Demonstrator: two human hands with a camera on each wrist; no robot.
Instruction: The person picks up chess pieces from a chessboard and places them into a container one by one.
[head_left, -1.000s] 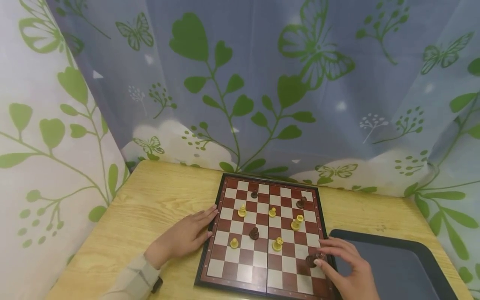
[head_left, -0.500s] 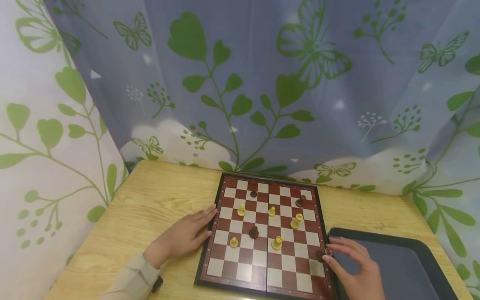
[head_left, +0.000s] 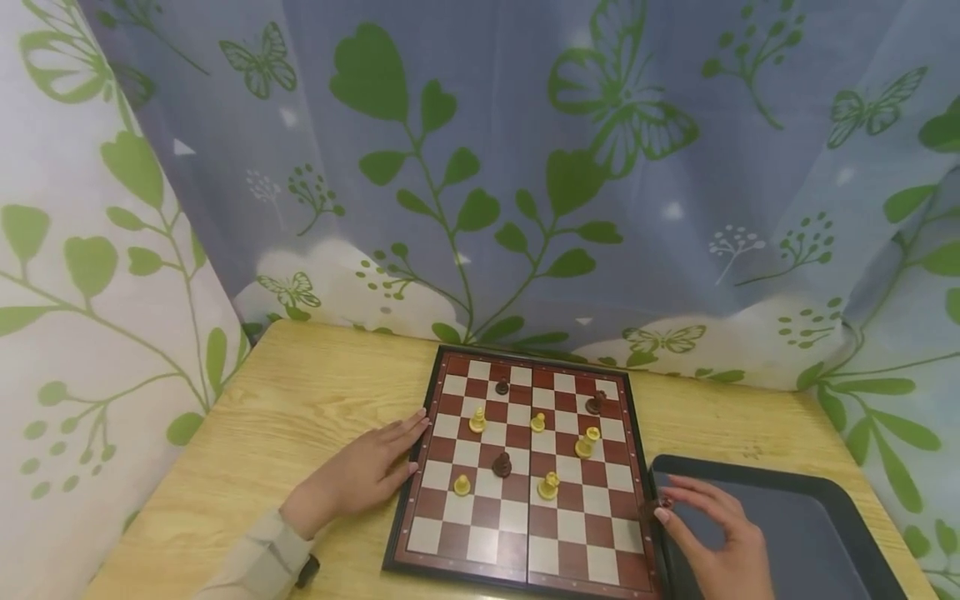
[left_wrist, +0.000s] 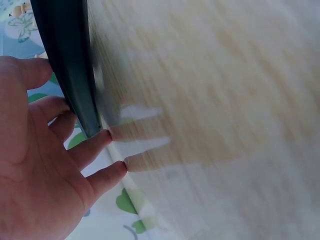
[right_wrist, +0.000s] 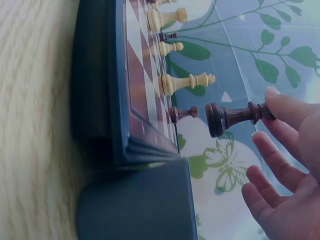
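My right hand (head_left: 723, 533) pinches a dark brown chess piece (right_wrist: 235, 117) by its top between thumb and fingertips. In the right wrist view its round base hangs free, off the board, while its top is hidden by the fingers. In the head view this hand is over the border between the chessboard (head_left: 487, 542) and the dark tray (head_left: 795, 537). My left hand (head_left: 356, 475) lies against the board's left edge with its fingers extended. In the left wrist view its fingertips touch the table by the board's corner.
Several pale yellow pieces stand on the board, including a rook (head_left: 587, 443) and a pawn (head_left: 462, 484). Dark pieces (head_left: 502, 465) stand among them. A wooden table (head_left: 322, 375) supports everything, and a leaf-patterned curtain (head_left: 480, 167) hangs behind it.
My right hand has moved the dark piece rightward, from above the board's right squares to its edge by the tray. My left hand stays at the board's left side.
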